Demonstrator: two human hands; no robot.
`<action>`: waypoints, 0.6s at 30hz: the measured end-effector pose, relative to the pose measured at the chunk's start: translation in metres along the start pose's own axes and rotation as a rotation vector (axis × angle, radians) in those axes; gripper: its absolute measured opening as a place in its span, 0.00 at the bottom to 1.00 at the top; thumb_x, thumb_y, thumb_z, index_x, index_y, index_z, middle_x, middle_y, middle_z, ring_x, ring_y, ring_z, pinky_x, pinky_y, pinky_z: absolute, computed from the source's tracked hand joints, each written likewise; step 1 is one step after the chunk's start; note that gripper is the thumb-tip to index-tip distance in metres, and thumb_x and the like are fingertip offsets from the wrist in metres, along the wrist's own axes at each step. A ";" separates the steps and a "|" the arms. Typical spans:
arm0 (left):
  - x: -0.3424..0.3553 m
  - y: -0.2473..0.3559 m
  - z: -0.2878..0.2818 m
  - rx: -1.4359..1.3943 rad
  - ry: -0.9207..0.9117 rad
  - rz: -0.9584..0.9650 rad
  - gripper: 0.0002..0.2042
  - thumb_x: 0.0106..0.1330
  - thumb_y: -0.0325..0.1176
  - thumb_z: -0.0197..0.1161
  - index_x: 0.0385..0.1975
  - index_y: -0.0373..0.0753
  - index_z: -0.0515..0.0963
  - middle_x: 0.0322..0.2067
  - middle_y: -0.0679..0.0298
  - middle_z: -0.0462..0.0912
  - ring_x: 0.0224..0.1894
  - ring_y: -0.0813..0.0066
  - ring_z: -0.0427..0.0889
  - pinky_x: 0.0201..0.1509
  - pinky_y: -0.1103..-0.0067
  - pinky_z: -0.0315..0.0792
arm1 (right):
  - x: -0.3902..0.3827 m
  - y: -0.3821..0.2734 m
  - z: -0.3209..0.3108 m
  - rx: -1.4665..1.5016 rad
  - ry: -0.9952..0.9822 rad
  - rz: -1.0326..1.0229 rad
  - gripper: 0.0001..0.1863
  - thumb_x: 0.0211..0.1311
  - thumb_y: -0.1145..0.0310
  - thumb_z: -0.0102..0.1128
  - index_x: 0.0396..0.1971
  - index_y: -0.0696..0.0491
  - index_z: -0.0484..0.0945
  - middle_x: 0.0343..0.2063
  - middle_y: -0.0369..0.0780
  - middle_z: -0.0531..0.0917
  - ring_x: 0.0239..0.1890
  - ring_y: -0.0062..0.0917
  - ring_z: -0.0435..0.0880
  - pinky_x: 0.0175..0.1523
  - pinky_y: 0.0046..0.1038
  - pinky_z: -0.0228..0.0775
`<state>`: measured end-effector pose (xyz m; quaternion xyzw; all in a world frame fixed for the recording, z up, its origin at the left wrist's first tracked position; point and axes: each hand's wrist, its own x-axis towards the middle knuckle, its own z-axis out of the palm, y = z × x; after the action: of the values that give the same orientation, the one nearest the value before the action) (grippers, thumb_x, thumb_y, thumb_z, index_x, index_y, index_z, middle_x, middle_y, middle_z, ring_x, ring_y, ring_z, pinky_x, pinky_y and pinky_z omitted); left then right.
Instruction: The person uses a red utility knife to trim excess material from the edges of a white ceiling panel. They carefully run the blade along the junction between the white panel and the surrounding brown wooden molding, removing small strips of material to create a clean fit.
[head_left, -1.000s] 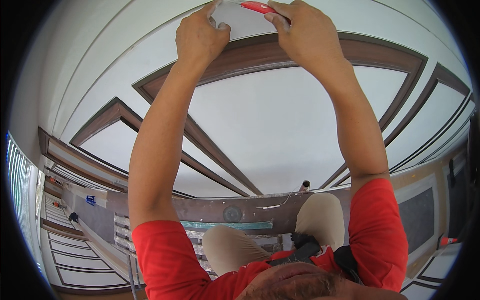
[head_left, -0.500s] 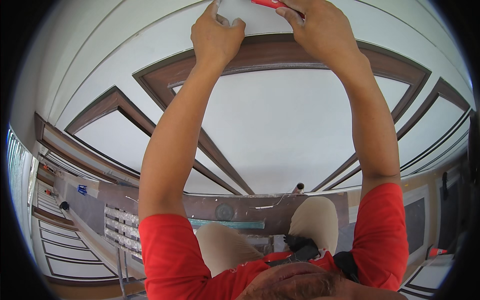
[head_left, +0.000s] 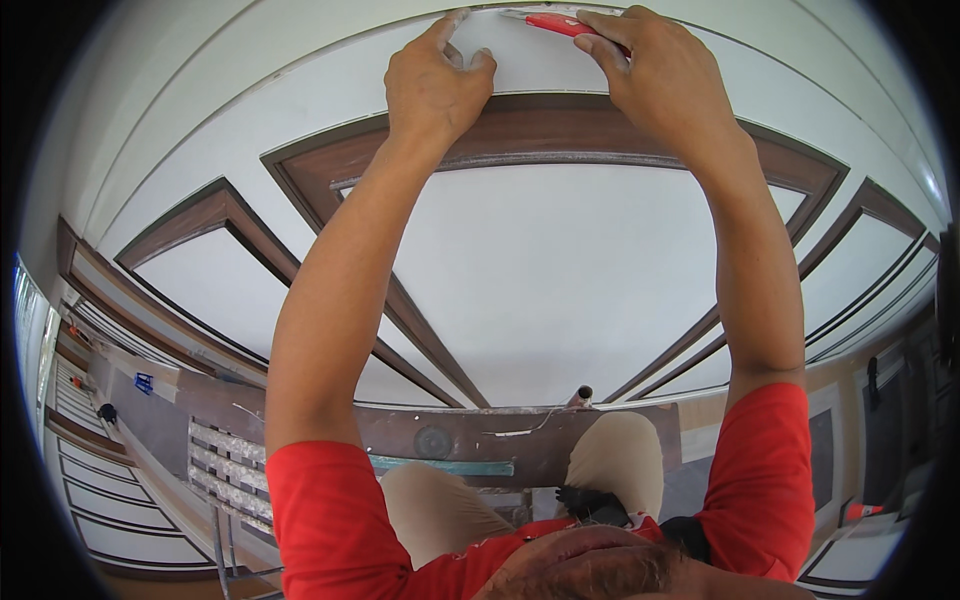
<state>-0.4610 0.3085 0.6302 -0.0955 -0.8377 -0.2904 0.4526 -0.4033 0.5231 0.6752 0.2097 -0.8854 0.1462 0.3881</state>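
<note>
My right hand (head_left: 668, 72) is raised to the top of the white panelled wall and closed round the red handle of a utility knife (head_left: 560, 24). The knife's narrow pale tip points left, at the seam (head_left: 490, 10) where the wall meets the white band above it. My left hand (head_left: 437, 85) is up beside it, with its index finger stretched to the same seam and its thumb apart. White dust coats its fingertips; nothing shows in this hand. Below both hands runs a brown moulding frame (head_left: 560, 130) around a large white panel (head_left: 560, 270).
Further moulding frames (head_left: 215, 205) flank the middle one. Under me are a brown plank (head_left: 390, 430) with a round dark disc (head_left: 433, 442) and a greenish strip (head_left: 450, 467), and a slatted scaffold platform (head_left: 228, 465). A short pipe end (head_left: 582, 396) stands by the wall. Far below lies a blue stool (head_left: 144, 383).
The view has tilted up a little, so the seam and the knife's tip now show. Both hands remain at the wall top, the knife still in my right hand.
</note>
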 end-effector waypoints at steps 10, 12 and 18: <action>0.000 0.006 0.004 0.074 -0.055 0.047 0.30 0.60 0.43 0.66 0.65 0.44 0.78 0.24 0.61 0.79 0.30 0.65 0.80 0.44 0.71 0.77 | -0.009 0.006 -0.001 -0.038 0.084 0.013 0.17 0.72 0.61 0.59 0.51 0.57 0.84 0.35 0.51 0.84 0.39 0.45 0.83 0.48 0.41 0.75; 0.000 0.007 0.005 0.068 -0.040 0.071 0.30 0.60 0.43 0.66 0.65 0.43 0.77 0.25 0.60 0.79 0.30 0.65 0.80 0.44 0.70 0.77 | -0.011 0.008 0.001 -0.035 0.099 0.034 0.17 0.72 0.61 0.59 0.51 0.57 0.84 0.35 0.51 0.84 0.39 0.45 0.83 0.47 0.41 0.75; -0.001 0.018 -0.005 0.024 -0.057 0.044 0.30 0.58 0.33 0.68 0.64 0.36 0.75 0.27 0.47 0.84 0.32 0.50 0.85 0.42 0.66 0.79 | -0.019 0.014 0.010 -0.010 0.190 -0.013 0.17 0.71 0.60 0.60 0.51 0.55 0.85 0.33 0.49 0.84 0.34 0.42 0.83 0.43 0.39 0.75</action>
<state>-0.4496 0.3204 0.6383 -0.1168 -0.8514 -0.2676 0.4358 -0.4052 0.5361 0.6529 0.1986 -0.8439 0.1586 0.4724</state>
